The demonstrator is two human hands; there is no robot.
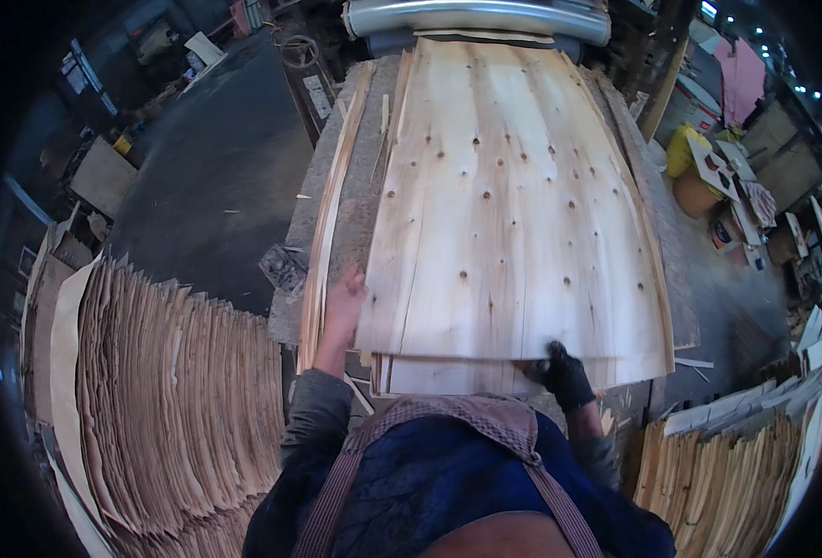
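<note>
A large pale veneer sheet [513, 205] with many dark knots lies on a grey work table [351, 214] in front of me, on top of other sheets. My bare left hand [344, 302] rests against the sheet's left edge near the front corner. My right hand [564, 372], in a black glove, grips the front edge of the sheet at the lower right. A narrow stack of thin wood strips [327, 214] lies along the table's left side.
A tall pile of wavy veneer sheets [169, 391] stands at my lower left, another pile [746, 456] at my lower right. A metal roller machine [476, 19] sits at the table's far end. Cluttered boxes and a yellow bag [685, 149] are at the right.
</note>
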